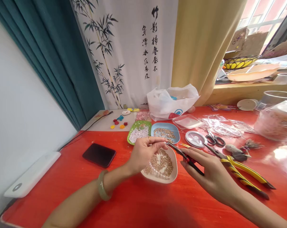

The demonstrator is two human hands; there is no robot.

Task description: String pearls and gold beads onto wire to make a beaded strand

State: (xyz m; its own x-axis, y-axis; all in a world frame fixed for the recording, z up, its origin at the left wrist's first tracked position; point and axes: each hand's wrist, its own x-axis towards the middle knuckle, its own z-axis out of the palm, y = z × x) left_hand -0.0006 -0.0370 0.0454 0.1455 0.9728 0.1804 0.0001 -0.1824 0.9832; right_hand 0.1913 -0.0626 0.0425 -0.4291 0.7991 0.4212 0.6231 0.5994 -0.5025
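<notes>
My right hand [205, 167] is closed around small pliers [181, 153] with black and red handles, their jaws pointing left. At the jaw tips, my left hand [143, 152] pinches with thumb and forefinger; what it holds is too small to make out. Both hands are above a cream dish [174, 174] of gold beads [162, 161], where a curve of clear beads [155, 171] also shows. Behind stand a green dish [129, 139] of pearly white beads [139, 133] and a blue dish [178, 136] with more gold beads [166, 133].
A black phone [99, 155] lies left on the red table [124, 202]. To the right are yellow-and-black pliers [240, 171], scissors [214, 140] and a clear spool [195, 139]. A white plastic bag [160, 104] stands behind the dishes. A white power strip [31, 174] lies by the wall.
</notes>
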